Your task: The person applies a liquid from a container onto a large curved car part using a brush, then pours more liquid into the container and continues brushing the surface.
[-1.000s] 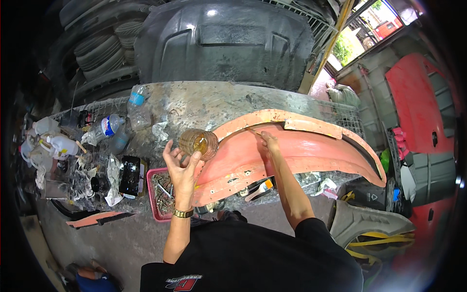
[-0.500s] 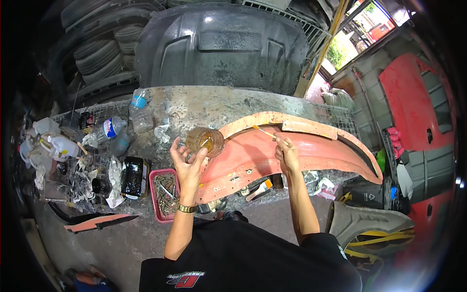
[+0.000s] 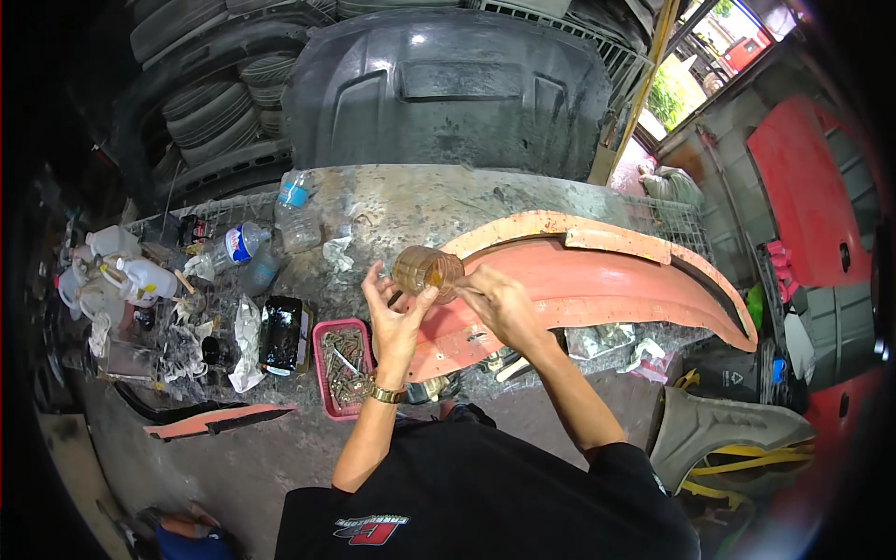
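Observation:
My left hand [image 3: 397,322] grips a ribbed, see-through plastic container [image 3: 415,271], tilted, with amber liquid inside. At its mouth, my right hand [image 3: 499,303] pinches a thin brush; fingers and container hide most of it. Below both hands lies a long, curved salmon-pink panel [image 3: 579,280], like a car fender, with small holes along its near edge. A paler raised flange [image 3: 523,224] curves along its far side. Left of the panel, close to my left wrist, a pink basket [image 3: 323,378] holds many screws and bolts.
The stained workbench [image 3: 373,191] carries plastic bottles [image 3: 299,219], white jugs [image 3: 145,278], a dark rectangular container [image 3: 284,334] and crumpled paper [image 3: 245,345]. Beyond it stands a black car hood [image 3: 448,117]. A grey fender [image 3: 723,429] is at right. Someone's blue clothing [image 3: 191,541] shows lower left.
My right hand has come left from over the panel, bringing the brush to the container's mouth. My left hand still holds the container. The whole view has shifted slightly.

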Demonstrator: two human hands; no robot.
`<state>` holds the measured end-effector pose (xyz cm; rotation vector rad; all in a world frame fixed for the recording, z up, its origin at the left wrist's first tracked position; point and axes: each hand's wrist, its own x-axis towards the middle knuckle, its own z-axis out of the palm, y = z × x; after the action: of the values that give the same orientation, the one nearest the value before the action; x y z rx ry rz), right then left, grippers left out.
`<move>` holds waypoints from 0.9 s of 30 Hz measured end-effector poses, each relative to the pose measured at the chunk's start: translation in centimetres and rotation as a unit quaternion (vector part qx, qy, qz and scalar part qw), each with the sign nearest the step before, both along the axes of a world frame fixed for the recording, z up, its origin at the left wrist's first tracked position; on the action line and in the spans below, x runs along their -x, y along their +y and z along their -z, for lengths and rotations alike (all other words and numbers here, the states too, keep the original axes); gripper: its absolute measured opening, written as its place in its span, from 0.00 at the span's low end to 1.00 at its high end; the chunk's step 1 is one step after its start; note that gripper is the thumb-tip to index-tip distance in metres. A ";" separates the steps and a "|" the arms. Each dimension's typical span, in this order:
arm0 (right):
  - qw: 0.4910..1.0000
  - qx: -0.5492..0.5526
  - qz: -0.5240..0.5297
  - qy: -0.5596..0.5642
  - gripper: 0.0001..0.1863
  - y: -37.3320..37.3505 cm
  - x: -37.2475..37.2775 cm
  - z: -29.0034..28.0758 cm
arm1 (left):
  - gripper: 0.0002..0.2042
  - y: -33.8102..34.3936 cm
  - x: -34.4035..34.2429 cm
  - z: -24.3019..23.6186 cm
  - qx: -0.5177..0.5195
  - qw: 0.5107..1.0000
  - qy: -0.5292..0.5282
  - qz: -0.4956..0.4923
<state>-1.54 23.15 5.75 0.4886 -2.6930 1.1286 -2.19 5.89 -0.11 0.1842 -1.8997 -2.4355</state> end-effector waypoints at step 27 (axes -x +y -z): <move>0.818 0.445 0.115 -0.346 0.07 13.1 5.6 16.6 | 0.43 2.6 2.5 1.0 -0.022 0.996 -0.027 -0.080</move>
<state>-7.19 36.23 -10.88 -0.4843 -2.1231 2.5954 -4.70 8.45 -1.11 0.3904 -1.7759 -2.3912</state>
